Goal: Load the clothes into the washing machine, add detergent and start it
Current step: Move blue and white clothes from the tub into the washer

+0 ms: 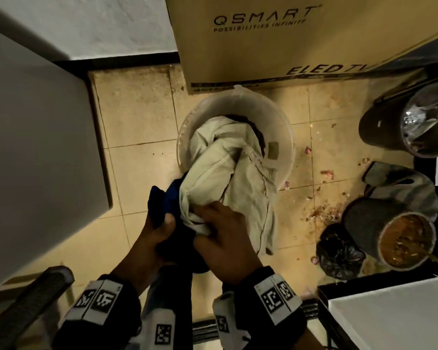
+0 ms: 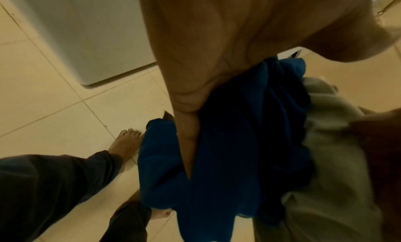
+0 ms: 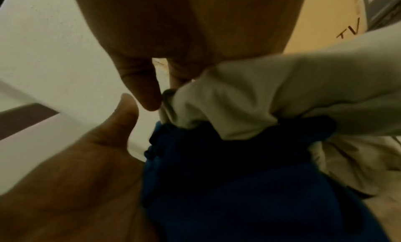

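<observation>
— What writing can you read?

— Only the big cardboard box (image 1: 288, 39): "QSMART", beneath it "POSSIBILITIES INFINITE", and lower down "ELED TV", cut off at the edge. The square black-and-white codes on the wrist bands carry no words.

— And the clothes?

— Two garments are being handled. The larger is a pale beige garment (image 1: 228, 178), crumpled, with a stitched seam; it trails from the round translucent tub (image 1: 283, 127) just in front of the box towards the person. A darker piece lies deeper in that tub, too hidden to name. The smaller is a deep blue garment (image 1: 167, 200), bunched on the near left side of the tub.

— The hands?

— The left hand (image 1: 159, 228) is clenched round the blue garment, fingers buried in its folds. The right hand (image 1: 225, 236) grips the beige garment's near edge, though its forefinger and thumb stand slightly apart in the wrist view.

— Anything else?

— One grey appliance side (image 1: 36, 122) left of the tub, two bare feet, two dark bins and one black bag (image 1: 339, 253) right of it, on a tiled floor (image 1: 137, 109).
</observation>
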A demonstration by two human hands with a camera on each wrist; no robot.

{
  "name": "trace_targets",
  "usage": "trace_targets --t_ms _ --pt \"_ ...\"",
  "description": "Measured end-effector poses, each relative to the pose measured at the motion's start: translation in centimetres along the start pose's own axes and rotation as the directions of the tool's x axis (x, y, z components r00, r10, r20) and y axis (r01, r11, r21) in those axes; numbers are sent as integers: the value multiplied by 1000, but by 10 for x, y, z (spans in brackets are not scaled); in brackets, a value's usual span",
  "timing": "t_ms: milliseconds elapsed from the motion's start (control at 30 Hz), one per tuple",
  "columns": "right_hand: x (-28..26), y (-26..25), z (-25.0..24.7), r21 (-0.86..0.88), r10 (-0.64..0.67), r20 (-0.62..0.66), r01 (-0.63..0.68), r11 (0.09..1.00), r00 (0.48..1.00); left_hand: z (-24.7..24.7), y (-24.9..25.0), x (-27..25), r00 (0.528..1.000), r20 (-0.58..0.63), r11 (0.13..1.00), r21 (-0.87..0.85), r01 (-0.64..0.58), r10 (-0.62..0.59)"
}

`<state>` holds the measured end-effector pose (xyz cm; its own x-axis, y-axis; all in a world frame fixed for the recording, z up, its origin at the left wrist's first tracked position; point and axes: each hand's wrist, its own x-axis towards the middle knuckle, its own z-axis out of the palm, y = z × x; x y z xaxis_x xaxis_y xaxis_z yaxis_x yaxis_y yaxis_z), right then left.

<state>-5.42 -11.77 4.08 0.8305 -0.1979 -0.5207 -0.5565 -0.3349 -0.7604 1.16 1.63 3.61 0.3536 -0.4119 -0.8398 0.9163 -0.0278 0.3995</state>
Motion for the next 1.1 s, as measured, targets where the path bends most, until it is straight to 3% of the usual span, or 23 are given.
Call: trace_targets --t_ms 67,100,167,233,367,500,667,733,800,867,900,933,1033,1100 --pt "-3 -5 -2 207 40 70 -53 977 997 -3 -6 -2 998 63 995 92 -36 30" --pt "-4 -7 -5 373 77 120 -117 920 990 -2 -9 0 997 59 986 155 -64 56" --pt "-7 -6 -9 635 121 204 -225 739 972 0 -14 7 988 63 949 278 -151 139" --pt "-12 -1 -12 747 138 264 -293 597 954 -2 -16 14 980 47 900 390 -197 195" --pt "-17 8 -12 724 117 377 -370 582 919 -20 -10 20 985 69 822 544 -168 155" --pt "-6 11 -33 680 82 531 -482 552 843 -26 -6 14 989 110 842 520 -142 99" --pt "13 17 -43 658 221 570 -600 455 792 -16 -10 17 986 112 870 465 -163 125" --pt "20 17 -53 572 244 617 -639 514 748 -11 -14 19 984 138 869 465 -168 117" --pt "26 12 -67 396 272 626 -599 696 731 -6 -20 20 985 147 857 491 -154 93" --pt "36 12 -86 71 361 616 -505 860 701 -7 -24 21 992 107 868 483 -114 71" --pt "43 20 -99 -127 431 578 -445 886 693 -11 -25 21 994 84 879 466 -97 65" --pt "49 31 -113 -305 492 500 -387 870 713 -16 -23 21 996 64 883 462 -83 60" --pt "75 70 -150 -632 497 140 -309 711 856 -36 -11 16 998 37 879 472 -58 46" --pt "91 96 -161 -772 478 59 -263 579 876 -44 3 7 998 20 857 512 -54 52"
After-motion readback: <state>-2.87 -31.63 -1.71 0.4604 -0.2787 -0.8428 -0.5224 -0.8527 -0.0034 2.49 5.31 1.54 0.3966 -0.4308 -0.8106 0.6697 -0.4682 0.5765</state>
